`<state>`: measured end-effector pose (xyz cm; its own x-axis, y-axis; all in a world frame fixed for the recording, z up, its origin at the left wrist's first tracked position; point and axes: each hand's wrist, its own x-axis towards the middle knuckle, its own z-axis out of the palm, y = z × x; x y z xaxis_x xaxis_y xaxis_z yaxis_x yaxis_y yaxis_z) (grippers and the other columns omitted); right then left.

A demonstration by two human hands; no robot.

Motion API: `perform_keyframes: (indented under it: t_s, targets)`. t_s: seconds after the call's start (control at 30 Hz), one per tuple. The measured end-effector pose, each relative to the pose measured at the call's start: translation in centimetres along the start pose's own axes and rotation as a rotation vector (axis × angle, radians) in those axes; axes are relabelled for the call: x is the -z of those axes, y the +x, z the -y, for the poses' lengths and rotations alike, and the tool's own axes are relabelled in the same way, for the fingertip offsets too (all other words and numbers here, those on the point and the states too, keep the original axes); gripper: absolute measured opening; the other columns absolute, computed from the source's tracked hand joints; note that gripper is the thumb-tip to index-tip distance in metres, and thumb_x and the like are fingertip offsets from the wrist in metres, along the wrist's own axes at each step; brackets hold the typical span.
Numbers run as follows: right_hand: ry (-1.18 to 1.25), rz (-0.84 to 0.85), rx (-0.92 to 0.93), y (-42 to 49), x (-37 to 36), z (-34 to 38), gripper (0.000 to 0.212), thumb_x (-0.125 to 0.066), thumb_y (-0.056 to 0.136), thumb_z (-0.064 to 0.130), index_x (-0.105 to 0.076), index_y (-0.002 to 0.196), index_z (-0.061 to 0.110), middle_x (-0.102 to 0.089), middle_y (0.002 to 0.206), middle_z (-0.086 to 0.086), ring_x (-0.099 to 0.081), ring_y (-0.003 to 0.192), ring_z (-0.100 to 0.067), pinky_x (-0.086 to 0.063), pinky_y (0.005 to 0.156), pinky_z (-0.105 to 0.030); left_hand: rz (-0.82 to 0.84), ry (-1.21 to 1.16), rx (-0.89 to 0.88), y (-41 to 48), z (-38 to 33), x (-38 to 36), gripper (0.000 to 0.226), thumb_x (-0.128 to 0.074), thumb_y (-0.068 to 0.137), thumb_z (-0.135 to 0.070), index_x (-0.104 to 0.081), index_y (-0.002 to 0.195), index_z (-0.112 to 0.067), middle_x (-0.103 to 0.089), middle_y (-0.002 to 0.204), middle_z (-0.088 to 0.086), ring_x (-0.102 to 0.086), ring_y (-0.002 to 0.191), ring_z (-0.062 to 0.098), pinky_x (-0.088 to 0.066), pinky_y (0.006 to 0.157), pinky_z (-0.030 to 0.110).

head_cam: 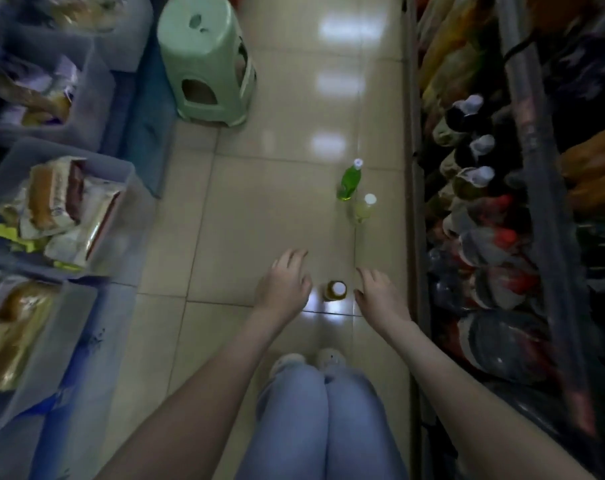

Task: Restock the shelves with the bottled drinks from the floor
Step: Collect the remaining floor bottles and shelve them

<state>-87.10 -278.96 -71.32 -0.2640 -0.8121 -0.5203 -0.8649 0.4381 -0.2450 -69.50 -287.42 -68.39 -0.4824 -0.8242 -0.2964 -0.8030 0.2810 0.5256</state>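
On the aisle's glossy floor (259,220), an amber bottle (335,291) stands between the left grip (283,285) and right grip (380,294), both open and empty; probably light, rigid, slick, best clasped around its body.

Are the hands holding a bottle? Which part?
No, nothing is held. The left hand and right hand are open beside the amber bottle, not touching it.

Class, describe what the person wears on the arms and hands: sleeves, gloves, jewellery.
The left hand and right hand are bare: no gloves, no rings or watch that show. Both forearms are uncovered to the frame's edge; no sleeve shows.
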Motion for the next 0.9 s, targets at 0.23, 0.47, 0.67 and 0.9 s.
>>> perform_keyframes:
  t_s: [0.23, 0.47, 0.67, 0.9]
  targets:
    - [-0.179, 0.243, 0.117, 12.7, -14.1, -3.8, 0.062, -0.054, 0.090, 0.008, -0.027, 0.145, 0.020, -0.042, 0.134, -0.011, -0.055, 0.109, -0.034, -0.050, 0.081, -0.039, -0.053, -0.063, 0.129, 6.3, 8.8, -9.2, 0.049, -0.057, 0.090, -0.015, -0.047, 0.137, -0.007, -0.048, 0.136, 0.013, -0.046, 0.124, 0.029, -0.039, 0.100, 0.036]
    - [-0.344, 0.325, 0.163, 17.3, -19.5, -5.2, 0.052, -0.047, 0.090, -0.003, -0.034, 0.139, 0.010, -0.044, 0.135, -0.015, -0.052, 0.116, -0.031, -0.043, 0.089, -0.034, -0.089, -0.033, 0.192, 7.6, 13.5, -11.8, 0.051, -0.059, 0.090, -0.020, -0.046, 0.139, -0.010, -0.046, 0.140, 0.012, -0.047, 0.124, 0.029, -0.042, 0.096, 0.036]
    - [-0.264, 0.300, 0.193, 17.0, -18.0, -4.5, 0.041, -0.048, 0.092, 0.004, -0.046, 0.132, 0.011, -0.055, 0.125, -0.015, -0.056, 0.107, -0.033, -0.041, 0.079, -0.032, -0.148, -0.044, 0.145, 6.7, 13.5, -8.9, 0.047, -0.058, 0.084, -0.020, -0.056, 0.129, -0.009, -0.052, 0.134, 0.016, -0.053, 0.118, 0.035, -0.046, 0.096, 0.041]
    - [0.213, 0.221, 0.130, 6.4, -5.7, 0.1, 0.050, -0.069, 0.080, 0.023, -0.052, 0.126, 0.017, -0.057, 0.108, -0.010, -0.058, 0.093, -0.031, -0.048, 0.072, -0.036, 0.316, -0.117, 0.072, 2.5, 5.6, -4.4, 0.064, -0.057, 0.089, -0.014, -0.032, 0.148, -0.020, -0.026, 0.155, -0.002, -0.025, 0.140, 0.017, -0.022, 0.108, 0.023]
